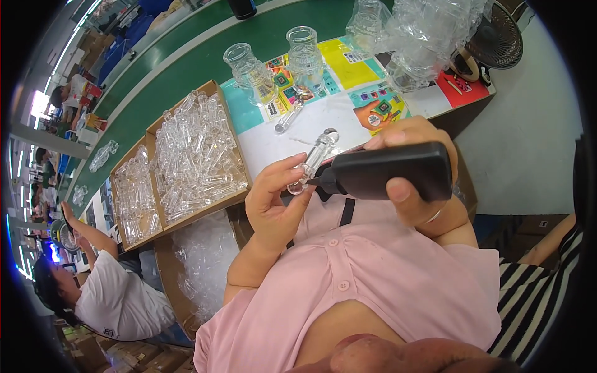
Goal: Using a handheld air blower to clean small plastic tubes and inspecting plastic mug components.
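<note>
My left hand pinches a slim clear tube with a rounded end, holding it tilted in front of my chest. In my right hand lies a black squeeze bottle, tipped nearly level, fingers above and thumb below. The bottle's narrow nozzle points at the tube's rounded end by my left fingers; whether they touch I cannot tell. Beyond, a similar small clear tube lies on the white tabletop. Two larger clear vessels stand farther back on printed sheets.
Left of the table, cardboard trays hold many clear tubes. Below them, a box contains clear plastic bags. Plastic-wrapped clear pieces and a black fan occupy the back right. A green belt runs behind; a co-worker sits left.
</note>
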Action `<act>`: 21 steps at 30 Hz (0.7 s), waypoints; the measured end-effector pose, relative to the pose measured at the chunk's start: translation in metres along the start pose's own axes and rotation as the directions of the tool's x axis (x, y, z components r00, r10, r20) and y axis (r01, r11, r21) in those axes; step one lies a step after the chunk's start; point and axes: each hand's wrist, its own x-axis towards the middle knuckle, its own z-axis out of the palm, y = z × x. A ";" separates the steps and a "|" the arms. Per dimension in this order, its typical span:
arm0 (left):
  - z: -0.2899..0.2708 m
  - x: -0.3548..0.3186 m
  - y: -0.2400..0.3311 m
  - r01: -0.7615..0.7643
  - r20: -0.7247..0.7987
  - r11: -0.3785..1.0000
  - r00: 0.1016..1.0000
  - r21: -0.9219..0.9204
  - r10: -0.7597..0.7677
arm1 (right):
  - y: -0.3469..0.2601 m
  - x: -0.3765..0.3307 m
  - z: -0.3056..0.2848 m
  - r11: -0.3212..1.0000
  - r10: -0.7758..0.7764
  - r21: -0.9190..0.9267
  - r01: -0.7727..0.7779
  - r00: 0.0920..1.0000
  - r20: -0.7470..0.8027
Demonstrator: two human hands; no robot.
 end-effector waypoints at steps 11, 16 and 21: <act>-0.009 0.003 -0.001 -0.040 0.007 0.967 0.999 0.250 0.039 | -0.011 -0.005 0.006 0.940 -0.288 -0.141 0.311 0.944 0.161; -0.007 -0.003 0.002 0.216 -0.004 0.976 0.976 -0.037 -0.217 | -0.009 -0.006 0.007 0.924 -0.345 -0.119 0.363 0.926 0.153; -0.007 -0.002 0.011 0.362 0.077 0.863 0.930 -0.352 -0.359 | -0.005 -0.012 0.008 0.932 -0.357 -0.048 0.360 0.932 0.060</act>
